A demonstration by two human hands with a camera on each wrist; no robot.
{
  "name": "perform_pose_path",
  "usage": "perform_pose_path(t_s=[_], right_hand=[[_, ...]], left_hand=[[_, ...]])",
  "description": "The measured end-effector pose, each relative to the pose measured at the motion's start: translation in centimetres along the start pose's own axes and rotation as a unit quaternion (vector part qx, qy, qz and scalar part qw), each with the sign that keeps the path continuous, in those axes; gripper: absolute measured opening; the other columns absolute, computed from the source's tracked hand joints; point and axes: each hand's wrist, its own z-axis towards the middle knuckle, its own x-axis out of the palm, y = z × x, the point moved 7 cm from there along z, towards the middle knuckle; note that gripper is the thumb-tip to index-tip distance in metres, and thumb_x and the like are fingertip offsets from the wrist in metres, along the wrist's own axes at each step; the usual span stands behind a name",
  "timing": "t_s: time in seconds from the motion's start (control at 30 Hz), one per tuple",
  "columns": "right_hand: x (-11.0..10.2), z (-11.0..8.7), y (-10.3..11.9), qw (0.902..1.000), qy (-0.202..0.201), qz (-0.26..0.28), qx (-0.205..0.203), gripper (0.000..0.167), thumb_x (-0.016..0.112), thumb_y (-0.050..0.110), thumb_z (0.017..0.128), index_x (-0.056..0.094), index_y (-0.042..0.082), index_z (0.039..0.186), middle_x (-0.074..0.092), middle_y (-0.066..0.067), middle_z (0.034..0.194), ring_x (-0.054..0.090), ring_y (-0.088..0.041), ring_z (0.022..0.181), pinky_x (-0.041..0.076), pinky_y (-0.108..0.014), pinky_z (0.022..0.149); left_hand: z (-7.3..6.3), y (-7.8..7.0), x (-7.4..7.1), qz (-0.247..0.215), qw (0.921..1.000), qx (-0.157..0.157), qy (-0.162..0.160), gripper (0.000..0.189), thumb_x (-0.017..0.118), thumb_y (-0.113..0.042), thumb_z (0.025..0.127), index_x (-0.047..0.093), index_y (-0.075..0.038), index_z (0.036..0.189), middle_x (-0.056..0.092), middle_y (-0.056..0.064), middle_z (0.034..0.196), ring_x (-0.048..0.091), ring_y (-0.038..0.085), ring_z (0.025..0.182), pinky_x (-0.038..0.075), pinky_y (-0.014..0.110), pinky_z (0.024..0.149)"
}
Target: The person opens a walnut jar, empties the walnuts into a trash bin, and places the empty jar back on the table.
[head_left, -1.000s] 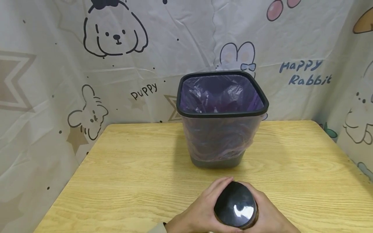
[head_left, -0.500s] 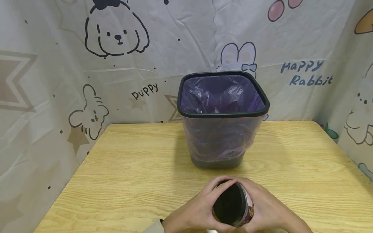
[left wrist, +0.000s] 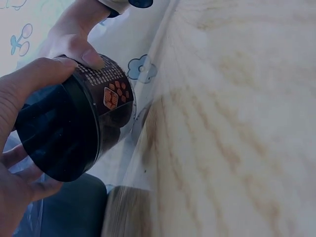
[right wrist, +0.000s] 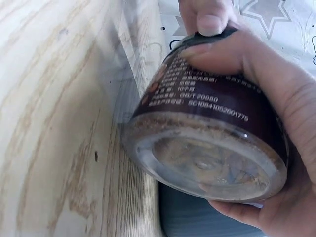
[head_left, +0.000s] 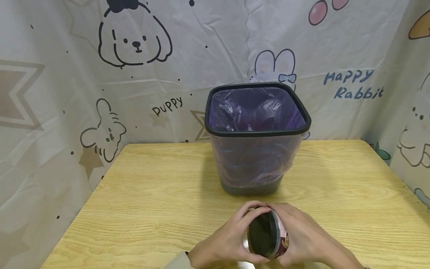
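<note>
So the jar (head_left: pixel 265 233) is tipped over the near side of the table (head_left: pixel 151 194), dark lid (left wrist: pixel 59 133) facing left-ish. Left hand (head_left: pixel 228 239) is curled round the lid end, right hand (head_left: pixel 304 235) grips the body. Lined bin (head_left: pixel 255 160) stands just beyond.

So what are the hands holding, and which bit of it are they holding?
A jar, tipped over: the left hand grips it round the dark lid, and the right hand grips its labelled side.
</note>
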Motion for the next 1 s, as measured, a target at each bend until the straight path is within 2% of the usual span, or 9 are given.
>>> perform_pose_path(t_s=[0.23,0.47,0.6,0.73,0.87,1.0], right_hand=[[0.2,0.4,0.2,0.9996,0.006,-0.024,0.017,0.106,0.091,0.037,0.039,0.049,0.008,0.132,0.057,0.001,0.125,0.057,-0.019,0.107,0.054,-0.042,0.081],[0.4,0.2,0.3,0.9992,-0.010,-0.029,0.023,0.106,0.091,0.044,0.038,0.050,0.012,0.131,0.056,0.004,0.124,0.056,-0.015,0.107,0.054,-0.040,0.078],[0.5,-0.2,0.2,0.9987,-0.024,-0.029,0.033,0.105,0.091,0.048,0.039,0.051,0.015,0.130,0.054,0.010,0.123,0.054,-0.010,0.108,0.054,-0.037,0.078],[0.7,-0.6,0.1,0.9985,-0.037,-0.022,0.034,0.104,0.088,0.061,0.044,0.051,0.019,0.131,0.051,0.016,0.123,0.052,-0.006,0.108,0.054,-0.035,0.078],[0.7,-0.7,0.2,0.9981,-0.054,-0.021,0.022,0.104,0.083,0.069,0.047,0.052,0.018,0.132,0.052,0.015,0.123,0.053,-0.007,0.107,0.054,-0.036,0.079],[0.7,-0.6,0.1,0.9979,-0.055,-0.027,0.022,0.105,0.086,0.065,0.044,0.052,0.018,0.131,0.053,0.014,0.122,0.054,-0.007,0.107,0.054,-0.035,0.077]], left_hand=[[0.0,0.2,-0.2,0.003,0.9994,0.022,-0.026,0.103,0.092,-0.027,0.061,0.033,-0.008,0.144,0.033,0.012,0.143,0.040,0.018,0.130,0.038,0.029,0.105],[-0.3,0.4,-0.2,-0.011,0.9988,0.018,-0.044,0.100,0.092,-0.025,0.060,0.038,-0.011,0.143,0.038,0.010,0.143,0.044,0.018,0.129,0.040,0.027,0.103],[-0.2,0.1,-0.4,0.004,0.9979,0.030,-0.058,0.098,0.093,-0.026,0.058,0.043,-0.011,0.142,0.044,0.010,0.141,0.049,0.017,0.126,0.041,0.024,0.101],[-0.1,-0.3,-0.6,0.013,0.9966,0.040,-0.070,0.096,0.093,-0.028,0.056,0.048,-0.009,0.139,0.051,0.011,0.137,0.053,0.016,0.122,0.043,0.023,0.099],[0.0,-0.3,-0.6,0.010,0.9971,0.026,-0.072,0.094,0.093,-0.027,0.057,0.050,-0.011,0.139,0.053,0.011,0.136,0.055,0.015,0.120,0.044,0.022,0.097],[-0.2,-0.1,-0.6,0.003,0.9970,0.013,-0.076,0.093,0.093,-0.026,0.057,0.051,-0.012,0.138,0.053,0.011,0.136,0.055,0.016,0.119,0.044,0.022,0.097]])
